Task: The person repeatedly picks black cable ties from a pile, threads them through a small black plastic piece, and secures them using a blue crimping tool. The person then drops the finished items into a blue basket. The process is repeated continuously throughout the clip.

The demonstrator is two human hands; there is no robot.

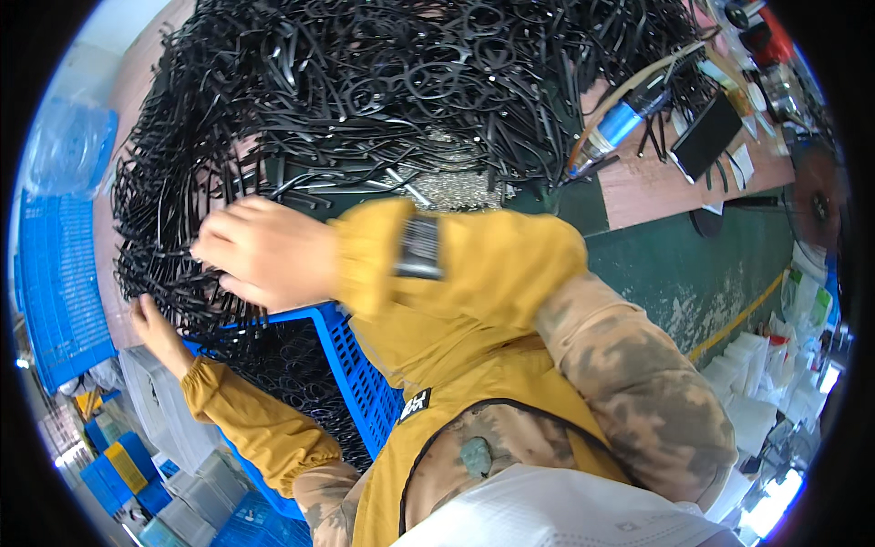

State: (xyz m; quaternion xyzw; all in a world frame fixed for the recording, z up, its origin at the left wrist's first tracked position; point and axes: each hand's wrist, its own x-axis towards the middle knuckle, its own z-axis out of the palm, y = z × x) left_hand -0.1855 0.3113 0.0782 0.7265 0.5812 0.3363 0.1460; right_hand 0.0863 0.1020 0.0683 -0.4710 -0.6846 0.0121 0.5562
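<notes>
A large heap of black plastic eyeglass frames and temple arms (437,89) spreads over the pinkish table. At its lower left edge, my left hand (158,335) touches the pile from the side, fingers partly hidden by black pieces. My right hand (270,253) reaches across to the left, slightly blurred, over the same part of the heap; whether it grips pieces cannot be told. Below both hands, a blue plastic basket (352,376) holds many more black frames. Loose temple arms lie beside a patch of small shiny pieces (458,188) in the middle.
On the table's right are a blue-labelled bottle (615,126), a black phone-like device (707,137) and a curved brown strip. A fan (817,198) stands at the far right. Blue crates (65,294) and grey bins (171,410) line the left. White bags (745,362) lie at the lower right.
</notes>
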